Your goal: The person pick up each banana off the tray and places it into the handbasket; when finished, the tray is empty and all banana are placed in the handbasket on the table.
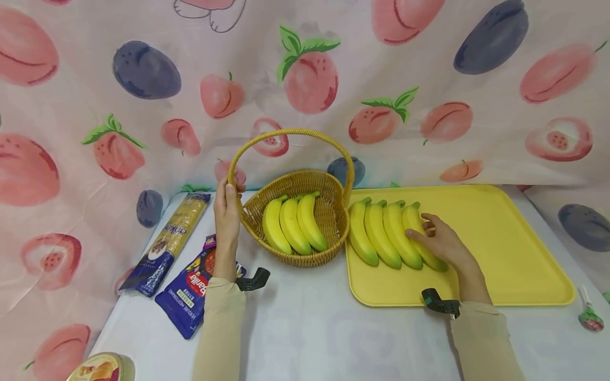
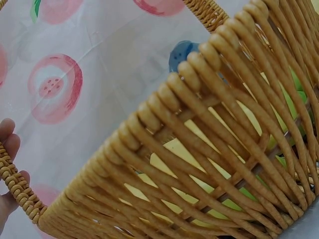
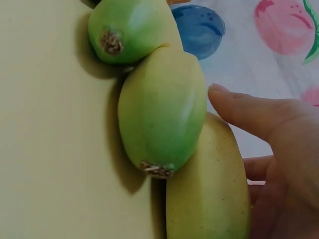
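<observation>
Your left hand (image 1: 227,211) has its fingers curled round the left side of the handle (image 1: 295,131), the forearm running straight in from the front edge of the worktop (image 1: 295,317). The basket (image 1: 305,259) stands towards the worktop's back edge, with three bananas (image 1: 294,225) lying side by side in it. Right of it is the tray (image 1: 505,243), with four more bananas in a row from its left edge.

The relation that matters, as I judge it, is at the row's right end: the last banana (image 1: 429,255) lies between your right thumb and fingers, its long axis slanting from the tray's back edge towards its front edge and rightward. Your right hand (image 1: 443,241) is the nearer one, angled in leftward, thumb across the banana, the other fingers bent on its right, spread fairly wide; whether they touch, I cannot tell
</observation>
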The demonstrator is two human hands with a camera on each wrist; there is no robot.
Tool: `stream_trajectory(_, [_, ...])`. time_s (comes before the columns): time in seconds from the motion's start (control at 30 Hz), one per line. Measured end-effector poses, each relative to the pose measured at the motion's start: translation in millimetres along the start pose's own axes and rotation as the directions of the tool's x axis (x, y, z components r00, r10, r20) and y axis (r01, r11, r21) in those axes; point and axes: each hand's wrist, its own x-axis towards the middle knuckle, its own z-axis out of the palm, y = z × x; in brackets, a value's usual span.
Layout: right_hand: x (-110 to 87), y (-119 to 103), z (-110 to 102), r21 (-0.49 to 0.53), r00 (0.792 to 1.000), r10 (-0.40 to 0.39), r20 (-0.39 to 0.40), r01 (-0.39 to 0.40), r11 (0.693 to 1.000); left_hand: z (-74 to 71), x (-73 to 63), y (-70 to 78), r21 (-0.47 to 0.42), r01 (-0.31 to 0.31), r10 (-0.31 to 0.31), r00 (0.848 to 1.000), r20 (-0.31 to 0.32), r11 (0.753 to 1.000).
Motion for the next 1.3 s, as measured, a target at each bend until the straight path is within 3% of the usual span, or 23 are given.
stream_trajectory(0.3, [0.8,0.2,0.3,-0.036,0.999,0.022,0.024,-0.021,0.999,-1.8,-1.0,-1.9,-0.011,0.012,-0.012,1.000,0.001,1.000])
stream_trajectory(0.57, [-2.9,-0.3,-3.6,0.070,1.000,-0.015,-0.017,0.016,0.997,-0.3,0.1,-2.2,-0.014,0.004,-0.004,1.000,0.004,1.000])
stream_trajectory(0.87, [-4.2,-9.0,-6.4,0.083,0.999,-0.027,-0.035,0.030,0.996,1.0,1.4,-0.5,-0.007,0.027,-0.027,0.999,0.017,1.000])
stream_trajectory(1.3, [-5.4,-21.8,-2.0,0.034,0.996,-0.086,-0.036,0.088,0.996,0.6,1.4,-1.1,-0.017,0.015,-0.014,1.000,0.009,1.000])
